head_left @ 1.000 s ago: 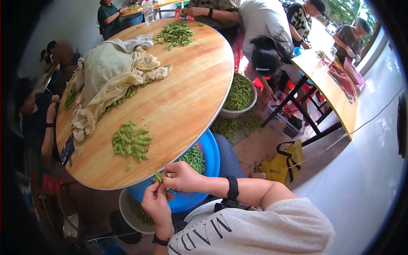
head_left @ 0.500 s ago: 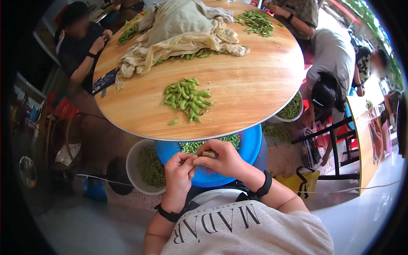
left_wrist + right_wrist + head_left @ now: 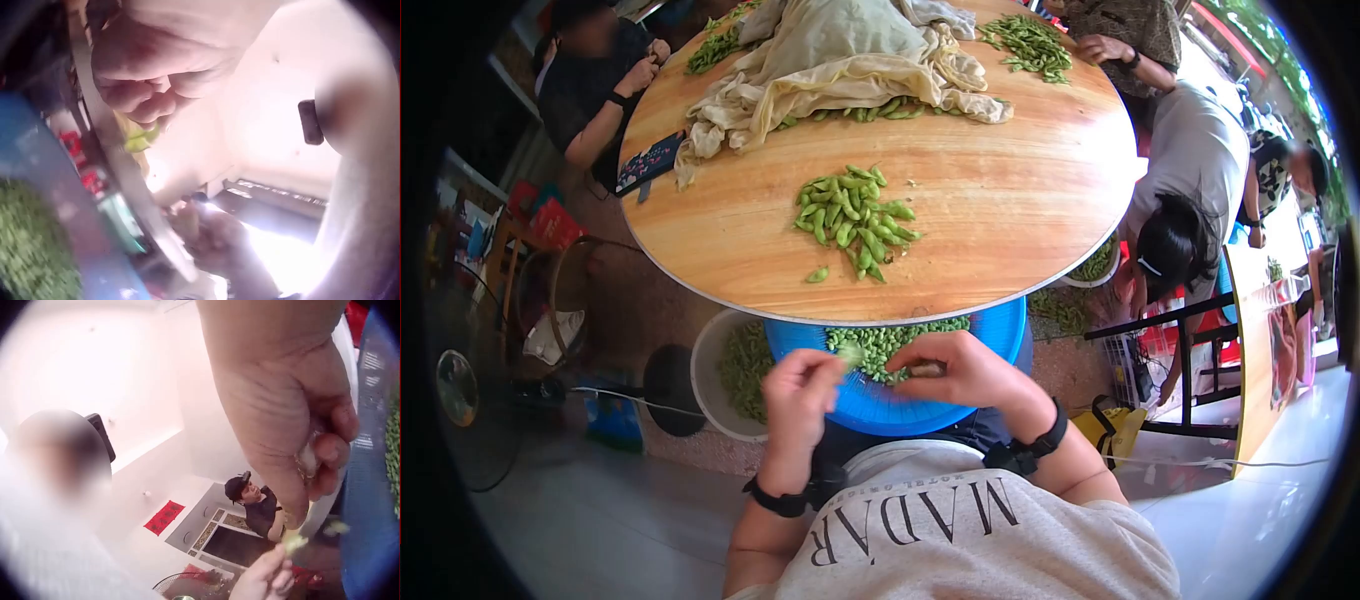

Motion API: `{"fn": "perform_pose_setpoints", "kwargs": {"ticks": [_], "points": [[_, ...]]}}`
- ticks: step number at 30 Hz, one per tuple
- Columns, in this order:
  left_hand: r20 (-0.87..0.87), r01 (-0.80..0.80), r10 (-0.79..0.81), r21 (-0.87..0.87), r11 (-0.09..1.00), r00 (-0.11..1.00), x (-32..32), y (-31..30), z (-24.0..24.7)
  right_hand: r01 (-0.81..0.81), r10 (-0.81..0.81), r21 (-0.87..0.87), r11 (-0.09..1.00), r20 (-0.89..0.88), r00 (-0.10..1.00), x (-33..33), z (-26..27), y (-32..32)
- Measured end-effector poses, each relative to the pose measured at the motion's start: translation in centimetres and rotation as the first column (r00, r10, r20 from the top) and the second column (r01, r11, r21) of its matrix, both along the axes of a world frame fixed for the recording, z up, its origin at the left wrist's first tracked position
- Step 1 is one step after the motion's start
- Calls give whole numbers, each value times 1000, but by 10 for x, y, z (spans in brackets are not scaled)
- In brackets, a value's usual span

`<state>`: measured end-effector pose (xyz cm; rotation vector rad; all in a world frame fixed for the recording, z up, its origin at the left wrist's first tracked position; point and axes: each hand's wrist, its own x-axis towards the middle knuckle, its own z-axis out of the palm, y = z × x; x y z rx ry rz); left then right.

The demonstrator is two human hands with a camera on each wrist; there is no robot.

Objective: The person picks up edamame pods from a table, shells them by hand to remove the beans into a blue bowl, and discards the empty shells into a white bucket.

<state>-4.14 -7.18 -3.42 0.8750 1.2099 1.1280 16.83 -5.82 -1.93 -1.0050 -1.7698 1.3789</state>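
At twelve o'clock, a blue basin (image 3: 870, 410) sits close, likely to catch beans (image 3: 885, 345). Left hand (image 3: 797, 395) pinches a pod (image 3: 850, 354); right hand (image 3: 965, 372) curls, hold unclear.

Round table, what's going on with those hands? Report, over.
Left hand pinching a green pod. Right hand apart, curled, contents unclear. Table hides part of the blue basin.
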Motion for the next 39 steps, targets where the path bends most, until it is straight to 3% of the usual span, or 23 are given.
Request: {"fn": "perform_pose_setpoints", "kwargs": {"ticks": [2,3,4,5,7,10,11,13,15,16,20,23,24,27,31,37,39], "points": [[-302,-141,176,133,981,937,-32,5,-12,38,-38,1,999,117,992,13,11,6],[-504,-165,268,239,957,821,-55,7,-29,60,-60,4,998,175,983,18,18,12],[-756,-28,284,333,943,589,-74,9,-26,117,-143,115,987,263,954,21,26,25],[-854,8,301,336,942,424,-87,9,-28,215,-302,299,930,285,910,20,26,38],[-897,-144,298,265,954,327,-80,13,-6,351,-481,412,841,271,833,17,19,70],[-729,-95,274,278,956,628,-71,21,-3,310,-552,521,795,410,726,13,-7,108],[-505,-132,239,238,962,829,-62,24,-9,327,-563,526,785,385,732,13,-11,112],[-286,-35,72,132,991,956,-34,30,8,354,-577,533,769,340,742,12,-17,114],[-195,78,-63,69,995,979,-6,39,24,495,-543,234,837,245,803,14,-2,107],[-94,61,-52,95,994,994,12,44,27,536,-538,66,841,189,821,15,7,101],[138,121,-133,93,988,981,53,63,21,313,-364,-392,865,-63,929,13,16,73],[224,137,-178,187,973,958,60,63,21,189,-345,-468,863,-273,898,2,13,52],[245,124,-160,156,980,956,58,60,22,223,-309,-394,892,-169,936,4,15,50],[-60,125,-113,265,956,992,48,48,22,195,-277,-445,874,-128,952,17,17,49],[-322,178,-57,358,917,945,44,38,28,-15,-125,-457,890,-277,953,9,23,45],[-559,340,18,530,777,829,40,26,37,-80,-52,-480,874,-256,965,-1,22,30],[-606,358,38,518,777,794,40,21,44,-99,-6,-456,885,-224,975,4,26,27]]}}
